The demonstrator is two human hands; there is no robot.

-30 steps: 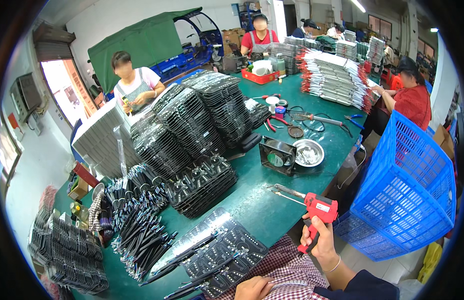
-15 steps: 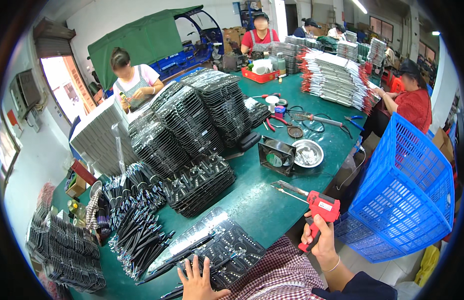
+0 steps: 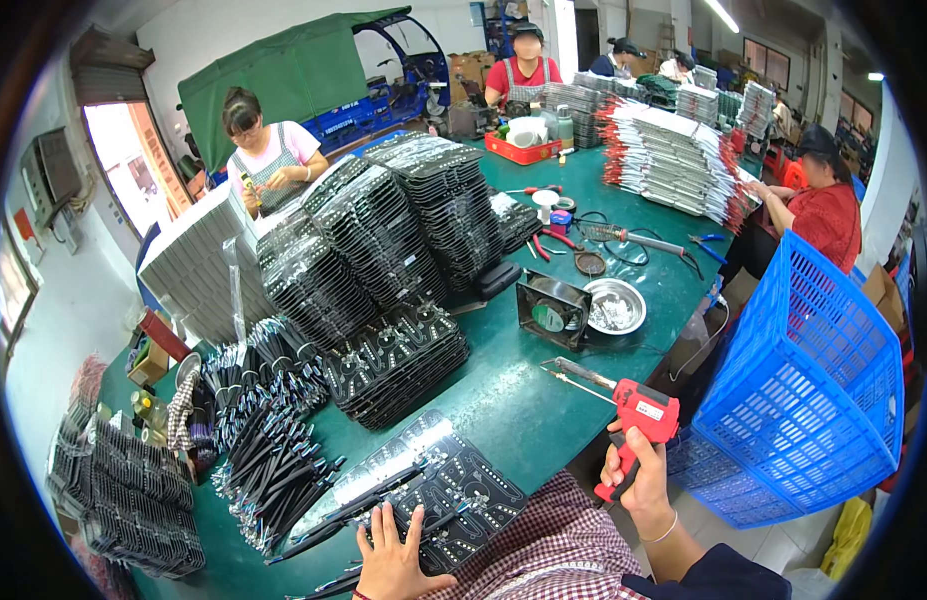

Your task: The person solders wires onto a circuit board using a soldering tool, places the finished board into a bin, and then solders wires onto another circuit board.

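long green surface (image 3: 503,400), workshop rm, other workers seated along far edges. stacks of black ribbed boards (image 3: 383,240) mid-surface, bundle of black cables (image 3: 263,440) at left, small black fan (image 3: 553,312) beside shiny metal dish (image 3: 613,305). blue plastic lattice basket (image 3: 813,400) off right edge. left hand (image 3: 391,555) flat, fingers spread, pressing on black circuit panel (image 3: 433,490) at near edge, grip open. right hand (image 3: 638,475) w/ grip closed round handle of red soldering gun (image 3: 633,420), metal tip pointing left just over surface.
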